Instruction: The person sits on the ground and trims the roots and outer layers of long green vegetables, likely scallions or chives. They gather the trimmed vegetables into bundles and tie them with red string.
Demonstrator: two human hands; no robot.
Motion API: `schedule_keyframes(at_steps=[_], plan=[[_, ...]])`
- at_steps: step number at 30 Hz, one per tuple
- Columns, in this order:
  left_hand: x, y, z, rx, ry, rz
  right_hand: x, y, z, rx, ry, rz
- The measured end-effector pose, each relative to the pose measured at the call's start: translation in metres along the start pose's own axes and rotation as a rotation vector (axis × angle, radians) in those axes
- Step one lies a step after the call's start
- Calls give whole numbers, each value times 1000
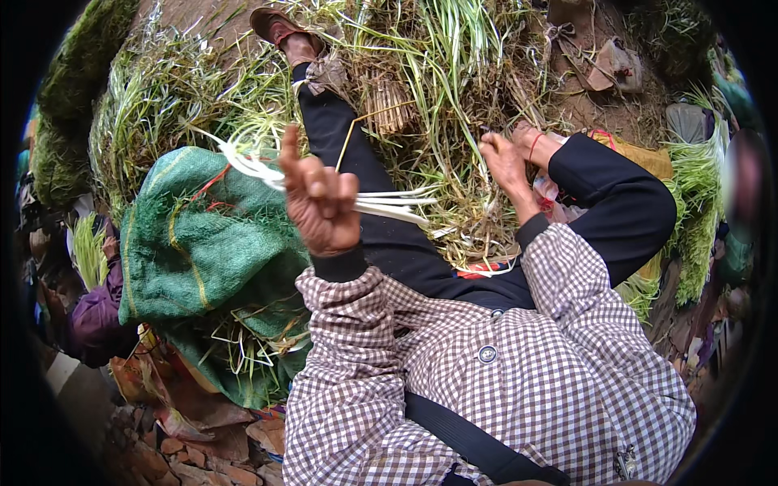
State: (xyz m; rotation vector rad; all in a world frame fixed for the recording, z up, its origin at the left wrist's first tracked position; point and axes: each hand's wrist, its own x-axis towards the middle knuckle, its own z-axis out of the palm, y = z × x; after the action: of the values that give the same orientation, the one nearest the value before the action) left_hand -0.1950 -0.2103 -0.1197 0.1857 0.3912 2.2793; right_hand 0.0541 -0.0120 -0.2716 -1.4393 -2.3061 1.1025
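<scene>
My left hand [322, 203] is raised over my outstretched left leg, its index finger extended. Its other fingers curl around a small bunch of pale, white-stemmed stalks [392, 205], perhaps spring onions, which stick out on both sides. Beside my bare right foot [529, 136], my right hand [506, 161] is bent with its fingertips against the edge of a heap of long green stalks [444, 79]. A long stalk meets those fingertips, but whether they grip it is unclear. Roots and dry trimmings [465, 225] lie between my legs.
A green woven sack [200, 243] bulges against my left side. Loose stalks [176, 103] spread beyond it. Further green bunches [693, 206] lie past my bent right knee [653, 212]. A person in a purple sleeve [97, 322] is at far left. Broken bricks [200, 455] cover the ground at lower left.
</scene>
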Motion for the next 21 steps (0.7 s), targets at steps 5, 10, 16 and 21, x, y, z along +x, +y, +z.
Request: schedule_keyframes(at_steps=[5,10,16,21], plan=[[-8,-60,-2,282,408,-397,-15,-14,4,-229,-300,165],[-11,-98,-30,426,481,-506,-42,-96,-33,129,-310,25],[-13,-115,-35,519,564,-514,-34,-67,-3,465,-173,105],[-13,-114,-33,515,561,-484,-3,-43,23,370,-362,463]])
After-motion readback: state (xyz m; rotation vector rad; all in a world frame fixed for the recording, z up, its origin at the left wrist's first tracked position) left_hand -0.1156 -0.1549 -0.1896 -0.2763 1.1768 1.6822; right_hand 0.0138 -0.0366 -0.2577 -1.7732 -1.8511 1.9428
